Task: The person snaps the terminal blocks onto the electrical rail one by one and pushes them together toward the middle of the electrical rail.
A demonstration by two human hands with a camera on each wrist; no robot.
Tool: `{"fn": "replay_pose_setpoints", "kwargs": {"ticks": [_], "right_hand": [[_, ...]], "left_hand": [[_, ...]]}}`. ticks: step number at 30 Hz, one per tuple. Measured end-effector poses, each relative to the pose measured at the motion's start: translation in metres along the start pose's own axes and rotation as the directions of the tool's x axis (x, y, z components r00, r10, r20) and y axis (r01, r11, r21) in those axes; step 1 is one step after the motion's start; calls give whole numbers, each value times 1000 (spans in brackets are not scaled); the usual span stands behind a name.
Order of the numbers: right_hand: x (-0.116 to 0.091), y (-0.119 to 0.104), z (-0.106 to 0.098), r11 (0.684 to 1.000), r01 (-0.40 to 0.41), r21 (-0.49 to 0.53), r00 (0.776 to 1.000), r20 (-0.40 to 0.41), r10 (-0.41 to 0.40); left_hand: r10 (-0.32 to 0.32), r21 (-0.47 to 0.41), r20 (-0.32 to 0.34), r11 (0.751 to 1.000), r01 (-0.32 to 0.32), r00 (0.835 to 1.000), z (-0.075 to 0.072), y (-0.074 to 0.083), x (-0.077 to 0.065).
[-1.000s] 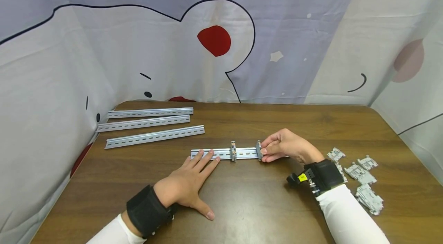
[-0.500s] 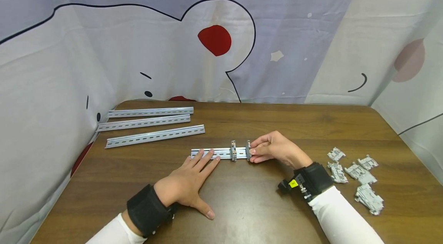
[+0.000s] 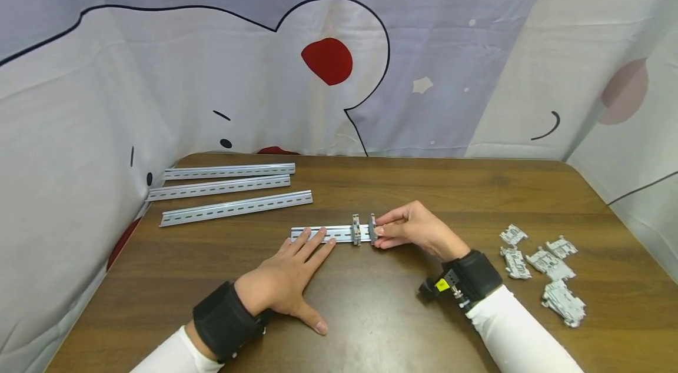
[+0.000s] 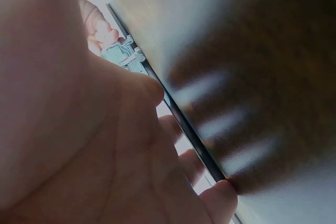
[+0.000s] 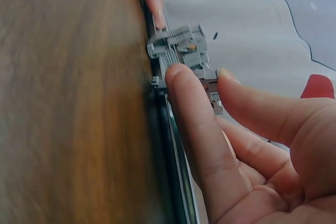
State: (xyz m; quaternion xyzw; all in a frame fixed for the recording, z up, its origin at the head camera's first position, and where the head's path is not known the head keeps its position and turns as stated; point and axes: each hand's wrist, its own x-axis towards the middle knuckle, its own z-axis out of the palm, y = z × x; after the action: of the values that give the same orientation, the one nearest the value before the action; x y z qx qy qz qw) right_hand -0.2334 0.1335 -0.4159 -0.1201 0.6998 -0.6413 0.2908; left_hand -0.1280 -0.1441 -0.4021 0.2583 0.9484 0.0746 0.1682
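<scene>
Sleeves (image 3: 529,332) of white cloth reach in from the near side, each ending in a black wristband (image 3: 478,275); a small yellow tag (image 3: 442,285) shows beside the right one. The left hand (image 3: 281,282) lies at left with its fingers straight and spread, the thumb splayed toward the body; its fingertips rest on the left part of a slotted metal rail (image 3: 343,234) and grip nothing. The right hand (image 3: 418,232) has its fingers bent and drawn close together, pinching a gray terminal block (image 3: 372,229) that stands upright across that rail; whether it is fully seated I cannot tell. Just to its left, with a narrow gap between, a second block (image 3: 356,230) stands across the same rail. The right hand hides the rail's right end. Well apart to the right, loose light-gray blocks (image 3: 564,302) lie flat on the brown table (image 3: 381,314), some overlapping. Farther back at left lie 3 more slotted rails: the nearest rail (image 3: 236,208) slants slightly, the middle rail (image 3: 218,187) runs out to the table's left edge, and the farthest rail (image 3: 229,172) lies just behind it. Beyond the table hangs a printed fabric (image 3: 434,55) with a red spot (image 3: 328,61) and black outlines.
</scene>
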Motion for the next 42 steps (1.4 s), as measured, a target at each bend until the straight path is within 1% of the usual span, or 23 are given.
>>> {"fn": "replay_pose_setpoints", "kwargs": {"ticks": [3,8,17,24,29,31,33,35,36,37,40,42], "right_hand": [[1,1,4,1000,20,10,1000,-2,-20],[3,1,10,999,23,29,1000,-17,-22],[7,2,22,999,33,43,999,-22,-32],[9,3,24,999,49,-14,998,-27,-49],[7,4,24,998,37,-55,999,-34,-39],[6,4,22,996,35,-77,999,-30,-37],[4,2,15,991,40,-125,998,-37,-45],[0,-2,2,976,52,-211,995,-74,-69],[-3,-5,-6,962,54,-266,991,-102,-84],[-6,-8,-14,942,51,-332,986,-136,-102],[-18,-17,-42,852,-12,-524,963,-235,-131],[-25,-21,-60,795,-68,-603,957,-264,-118]], "left_hand": [[7,-12,-1,1000,-7,1000,2,-2,0],[17,-26,-6,1000,-17,1000,2,-4,-1],[-15,1,10,1000,15,1000,-1,-4,-4],[-15,5,8,1000,15,1000,-2,-4,-6],[-9,9,6,1000,9,1000,-2,-4,-5],[-6,15,7,1000,6,1000,-2,-4,-6],[-2,17,10,1000,2,1000,-2,-3,-5],[3,14,12,1000,-3,1000,-2,-2,-4],[8,10,13,1000,-9,1000,-2,-2,-4],[14,6,14,1000,-15,1000,-3,-1,-3],[27,1,6,1000,-27,1000,-5,1,-2],[30,-5,-3,1000,-30,1000,-8,1,-2]]}}
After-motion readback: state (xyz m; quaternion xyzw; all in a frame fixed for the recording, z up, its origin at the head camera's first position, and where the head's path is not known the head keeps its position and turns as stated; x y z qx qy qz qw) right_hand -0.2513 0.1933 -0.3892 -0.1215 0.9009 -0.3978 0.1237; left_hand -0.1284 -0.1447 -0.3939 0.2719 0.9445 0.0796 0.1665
